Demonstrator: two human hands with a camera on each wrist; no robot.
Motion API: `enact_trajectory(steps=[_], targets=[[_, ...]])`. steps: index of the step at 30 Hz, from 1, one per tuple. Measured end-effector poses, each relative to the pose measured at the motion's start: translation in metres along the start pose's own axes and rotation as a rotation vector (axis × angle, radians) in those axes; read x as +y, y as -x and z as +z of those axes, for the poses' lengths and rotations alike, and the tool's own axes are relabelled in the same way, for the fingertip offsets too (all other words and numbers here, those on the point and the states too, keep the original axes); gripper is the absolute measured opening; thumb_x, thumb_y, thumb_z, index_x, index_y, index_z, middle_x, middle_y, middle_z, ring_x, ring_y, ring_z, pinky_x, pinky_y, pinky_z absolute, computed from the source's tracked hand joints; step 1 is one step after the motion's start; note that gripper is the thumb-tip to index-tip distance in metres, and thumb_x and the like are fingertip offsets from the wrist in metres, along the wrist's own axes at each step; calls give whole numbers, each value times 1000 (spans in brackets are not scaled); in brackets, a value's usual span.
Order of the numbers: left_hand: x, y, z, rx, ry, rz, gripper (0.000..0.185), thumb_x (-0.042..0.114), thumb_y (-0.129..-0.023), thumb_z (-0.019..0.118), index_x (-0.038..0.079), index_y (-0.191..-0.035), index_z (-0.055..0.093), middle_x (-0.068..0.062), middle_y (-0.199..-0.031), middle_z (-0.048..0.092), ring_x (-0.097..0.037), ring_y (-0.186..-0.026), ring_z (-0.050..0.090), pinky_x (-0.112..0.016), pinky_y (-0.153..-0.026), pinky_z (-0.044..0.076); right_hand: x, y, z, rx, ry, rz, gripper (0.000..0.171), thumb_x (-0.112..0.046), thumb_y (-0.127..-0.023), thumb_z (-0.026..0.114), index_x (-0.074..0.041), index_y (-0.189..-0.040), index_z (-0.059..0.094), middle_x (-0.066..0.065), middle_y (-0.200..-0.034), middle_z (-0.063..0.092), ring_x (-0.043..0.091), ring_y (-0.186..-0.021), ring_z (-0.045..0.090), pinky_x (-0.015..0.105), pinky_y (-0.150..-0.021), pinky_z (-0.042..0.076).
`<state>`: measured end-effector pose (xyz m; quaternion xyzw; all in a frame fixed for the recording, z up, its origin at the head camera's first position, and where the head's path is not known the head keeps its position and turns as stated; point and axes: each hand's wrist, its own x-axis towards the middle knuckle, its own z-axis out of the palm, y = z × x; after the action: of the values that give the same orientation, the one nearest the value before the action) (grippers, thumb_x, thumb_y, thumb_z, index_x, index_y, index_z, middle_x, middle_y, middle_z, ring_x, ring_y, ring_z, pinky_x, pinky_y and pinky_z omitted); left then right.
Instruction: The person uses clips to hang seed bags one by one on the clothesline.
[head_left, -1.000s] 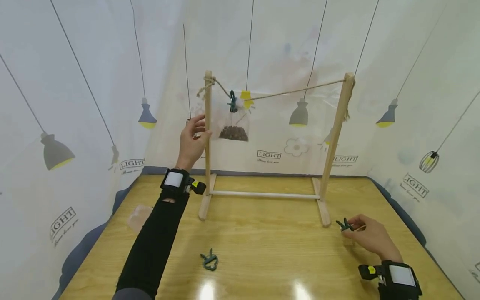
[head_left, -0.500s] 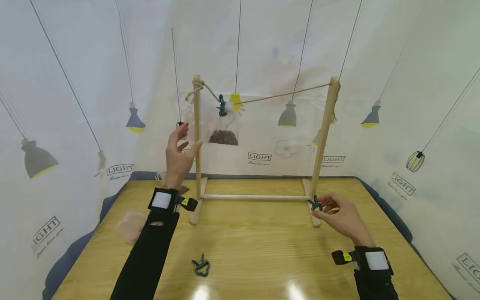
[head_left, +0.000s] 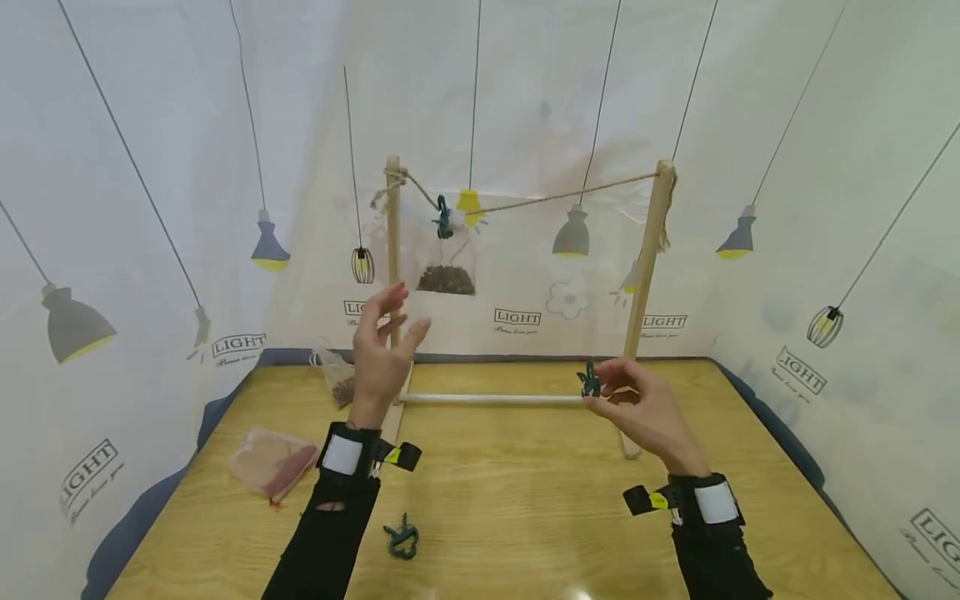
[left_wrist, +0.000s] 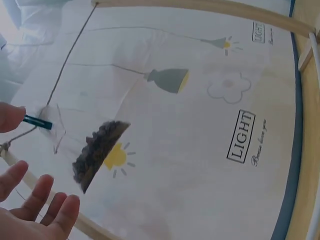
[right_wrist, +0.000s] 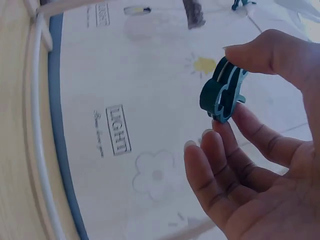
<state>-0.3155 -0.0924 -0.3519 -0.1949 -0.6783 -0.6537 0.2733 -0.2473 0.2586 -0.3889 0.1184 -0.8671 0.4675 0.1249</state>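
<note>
My right hand pinches a dark green plant clip between thumb and fingertips, in front of the wooden frame's right post. The right wrist view shows this clip with its scalloped loop. My left hand, fingers spread and slightly bent, holds nothing in front of the left post. Behind it, a clear bag of dark brown pieces hangs from the twine by another green clip. In the left wrist view the bag's dark contents appear beyond my fingers.
A third green clip lies on the wooden table near the front. At the left are a bag with pinkish-red contents and a drawstring bag of dark pieces. A white crossbar joins the frame's feet.
My right hand has carried its clip left and upward from the table's right side. My left hand has come away from the left post and lowered. The hanging bag stays on the twine.
</note>
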Motion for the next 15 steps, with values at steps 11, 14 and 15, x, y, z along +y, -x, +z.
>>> enact_trajectory(steps=[11, 14, 15], targets=[[11, 33, 31, -293, 128, -33, 50, -3, -94, 68, -4, -142, 53, -25, -133, 59, -43, -119, 61, -36, -99, 59, -28, -12, 29, -9, -180, -182, 37, -8, -89, 79, -6, -122, 63, 10, -112, 63, 23, -99, 62, 26, -90, 59], [17, 40, 36, -368, 144, -50, 50, 0, -96, 68, -2, -143, 52, -24, -134, 59, -43, -119, 61, -36, -100, 59, -35, -13, 37, -5, -209, -213, 38, -5, -88, 80, -5, -122, 63, 11, -112, 63, 25, -100, 61, 26, -91, 58], [19, 42, 37, -390, 147, -59, 50, 2, -96, 68, -1, -144, 52, -24, -135, 58, -43, -120, 61, -37, -101, 58, -38, -14, 39, -2, -217, -228, 39, -4, -87, 80, -4, -122, 63, 11, -113, 63, 26, -100, 61, 26, -91, 59]])
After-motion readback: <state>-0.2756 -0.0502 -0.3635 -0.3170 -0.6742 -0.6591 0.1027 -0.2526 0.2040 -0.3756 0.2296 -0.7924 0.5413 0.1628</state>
